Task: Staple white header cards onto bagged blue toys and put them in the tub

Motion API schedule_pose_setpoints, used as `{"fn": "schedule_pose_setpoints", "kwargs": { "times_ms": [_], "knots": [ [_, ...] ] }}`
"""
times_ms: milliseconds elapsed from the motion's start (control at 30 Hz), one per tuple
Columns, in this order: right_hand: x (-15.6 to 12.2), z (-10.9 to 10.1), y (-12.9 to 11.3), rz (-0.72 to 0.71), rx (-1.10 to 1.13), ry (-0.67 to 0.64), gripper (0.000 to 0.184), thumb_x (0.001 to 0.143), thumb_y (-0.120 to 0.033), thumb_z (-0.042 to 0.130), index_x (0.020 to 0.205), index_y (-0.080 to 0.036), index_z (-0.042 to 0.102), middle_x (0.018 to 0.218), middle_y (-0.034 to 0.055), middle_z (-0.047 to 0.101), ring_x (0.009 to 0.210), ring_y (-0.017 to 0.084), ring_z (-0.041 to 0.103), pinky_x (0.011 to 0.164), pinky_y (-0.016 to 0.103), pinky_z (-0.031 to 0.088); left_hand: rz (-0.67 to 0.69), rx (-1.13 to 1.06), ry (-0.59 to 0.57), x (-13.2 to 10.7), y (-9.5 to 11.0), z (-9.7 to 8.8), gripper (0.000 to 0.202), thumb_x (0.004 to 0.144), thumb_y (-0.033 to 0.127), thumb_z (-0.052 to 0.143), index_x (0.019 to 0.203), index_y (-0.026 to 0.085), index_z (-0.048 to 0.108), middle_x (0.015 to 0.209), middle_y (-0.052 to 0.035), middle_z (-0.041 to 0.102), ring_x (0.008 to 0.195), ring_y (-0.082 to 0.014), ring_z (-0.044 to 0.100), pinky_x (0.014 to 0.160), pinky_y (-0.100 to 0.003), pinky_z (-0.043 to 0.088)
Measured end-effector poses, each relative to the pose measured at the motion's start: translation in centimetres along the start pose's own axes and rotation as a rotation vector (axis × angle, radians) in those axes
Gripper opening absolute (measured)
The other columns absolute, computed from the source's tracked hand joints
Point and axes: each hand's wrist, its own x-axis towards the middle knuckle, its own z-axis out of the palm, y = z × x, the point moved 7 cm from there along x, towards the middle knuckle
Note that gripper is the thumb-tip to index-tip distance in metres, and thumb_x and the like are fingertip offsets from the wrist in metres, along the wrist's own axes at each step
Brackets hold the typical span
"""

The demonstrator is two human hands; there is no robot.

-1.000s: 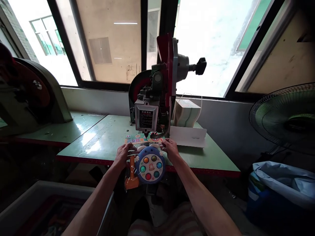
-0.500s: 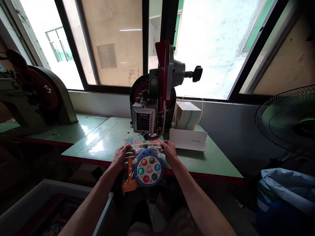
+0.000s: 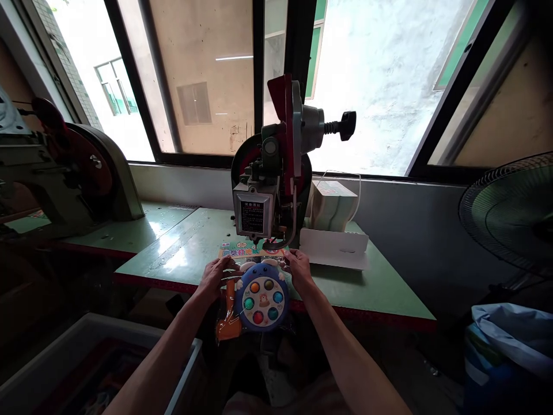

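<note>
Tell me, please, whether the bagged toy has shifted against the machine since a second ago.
No. The bagged toy keeps its place against the machine: its top lies under it, and its round part hangs over the table edge.

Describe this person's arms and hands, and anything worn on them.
Both arms are bare right to the frame edge; no sleeves show. The left hand and right hand wear no gloves. No watch, bracelet or ring is visible on the wrists or the fingers that show.
</note>
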Motion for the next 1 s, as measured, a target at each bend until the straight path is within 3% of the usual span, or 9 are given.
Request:
{"fn": "schedule_pose_setpoints", "kwargs": {
  "times_ms": [300, 433, 733, 1000],
  "knots": [
    [0.4, 0.5, 0.3, 0.039, 0.058, 0.062, 0.026, 0.075, -0.036, 0.078, 0.080, -0.019, 0.059, 0.063, 0.0028, 0.068, 0.051, 0.015, 0.060, 0.047, 0.025, 0.046, 0.026, -0.002, 0.040, 0.4, -0.1, -0.4, 0.015, 0.089, 0.033, 0.069, 0.086, 0.018, 0.067, 0.079, -0.0072, 0.078, 0.065, -0.0211, 0.077, 0.055, -0.027, 0.060],
    [0.6, 0.6, 0.2, 0.051, 0.099, 0.061, 0.023, 0.078, -0.032, 0.077, 0.082, -0.018, 0.059, 0.063, 0.0027, 0.068, 0.051, 0.015, 0.061, 0.046, 0.024, 0.047, 0.004, 0.054, 0.082, 0.9, -0.3, -0.7, 0.016, 0.088, 0.032, 0.070, 0.084, 0.017, 0.068, 0.079, -0.0061, 0.078, 0.058, -0.0190, 0.073, 0.051, -0.026, 0.058],
    [0.5, 0.6, 0.6, 0.106, 0.148, 0.023, 0.016, 0.086, -0.025, 0.073, 0.090, -0.017, 0.060, 0.072, 0.0049, 0.071, 0.061, 0.016, 0.068, 0.050, 0.022, 0.051, 0.083, 0.049, 0.065, -0.4, 0.5, 0.0, 0.017, 0.084, 0.031, 0.074, 0.090, 0.016, 0.072, 0.088, -0.0061, 0.077, 0.068, -0.0197, 0.075, 0.051, -0.023, 0.056],
    [0.5, 0.7, 0.6, 0.111, 0.167, 0.016, 0.010, 0.092, -0.021, 0.067, 0.090, -0.016, 0.058, 0.069, 0.0045, 0.072, 0.053, 0.013, 0.064, 0.044, 0.019, 0.046, 0.023, 0.053, 0.050, 0.4, 0.2, 0.7, 0.019, 0.090, 0.032, 0.072, 0.098, 0.014, 0.072, 0.093, -0.0104, 0.078, 0.073, -0.0216, 0.076, 0.055, -0.026, 0.061]
  ]
}}
